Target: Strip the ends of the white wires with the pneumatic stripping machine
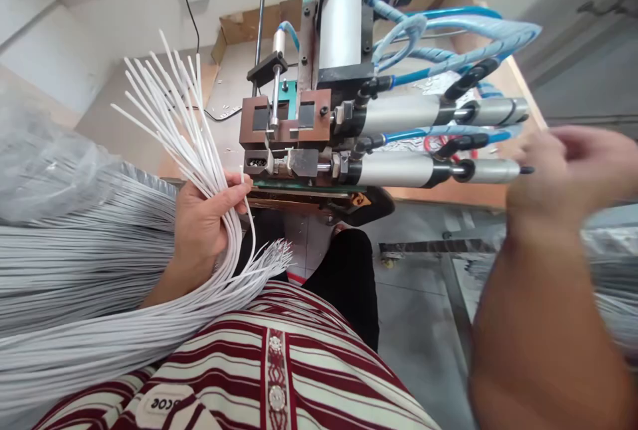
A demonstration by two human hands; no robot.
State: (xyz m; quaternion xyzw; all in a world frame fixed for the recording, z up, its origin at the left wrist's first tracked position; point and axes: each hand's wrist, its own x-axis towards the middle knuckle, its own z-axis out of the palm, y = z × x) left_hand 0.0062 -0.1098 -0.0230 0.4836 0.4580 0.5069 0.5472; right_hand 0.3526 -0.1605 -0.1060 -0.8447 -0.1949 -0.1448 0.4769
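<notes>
Just left of the machine (284, 131), the nearer left hand (202, 220) grasps white wires (232, 237), pinching a single wire (250, 224) lengthwise forward; by the machine's right end, the right hand (553, 164) blurs, its grip impossible to tell.

You wear a top (343, 367) striped in maroon and cream, with a patterned maroon placket (276, 365) down the front carrying round, pale, ornate buttons (276, 398). A cream patch (162, 405) with dark lettering sits on its left side. Your trousers (351, 284) are black; your forearms (543, 304) are bare.
</notes>
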